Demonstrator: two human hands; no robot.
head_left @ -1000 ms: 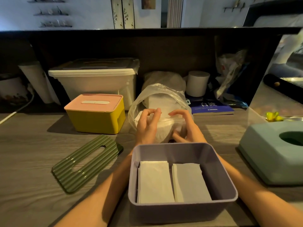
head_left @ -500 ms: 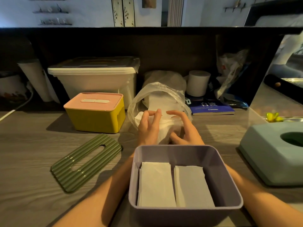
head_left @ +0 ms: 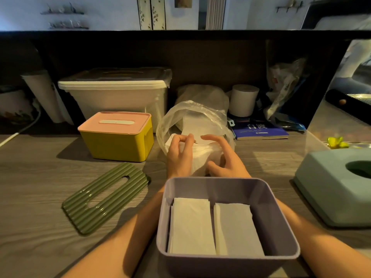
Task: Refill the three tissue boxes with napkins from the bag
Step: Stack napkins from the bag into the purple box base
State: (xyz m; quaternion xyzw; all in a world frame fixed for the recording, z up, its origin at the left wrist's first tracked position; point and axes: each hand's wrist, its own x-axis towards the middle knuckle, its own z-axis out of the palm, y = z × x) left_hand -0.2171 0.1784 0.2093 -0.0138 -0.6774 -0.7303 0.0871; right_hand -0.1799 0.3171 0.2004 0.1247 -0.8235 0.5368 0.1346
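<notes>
A clear plastic bag (head_left: pixel 170 117) of white napkins (head_left: pixel 198 155) lies at mid-table. My left hand (head_left: pixel 179 157) and my right hand (head_left: pixel 224 159) are at its mouth, fingers curled around a bundle of napkins. In front of me stands an open purple tissue box (head_left: pixel 281 207) with two stacks of napkins inside. Its ribbed green lid (head_left: pixel 112 189) lies flat to the left. A yellow box with a pink lid (head_left: pixel 118 137) stands behind the lid. A pale teal tissue box (head_left: pixel 325 183) sits at the right.
A large white storage tub (head_left: pixel 116 95), a paper roll (head_left: pixel 244 100), a blue book (head_left: pixel 261 131) and crinkled bags (head_left: pixel 285 91) line the back under a dark shelf. A white cable (head_left: pixel 18 131) runs at the far left. A yellow flower (head_left: pixel 336 141) lies at the right.
Both hands have shifted slightly on the napkins in the bag; the right fingers have spread lower around the bundle. The view has tilted a little.
</notes>
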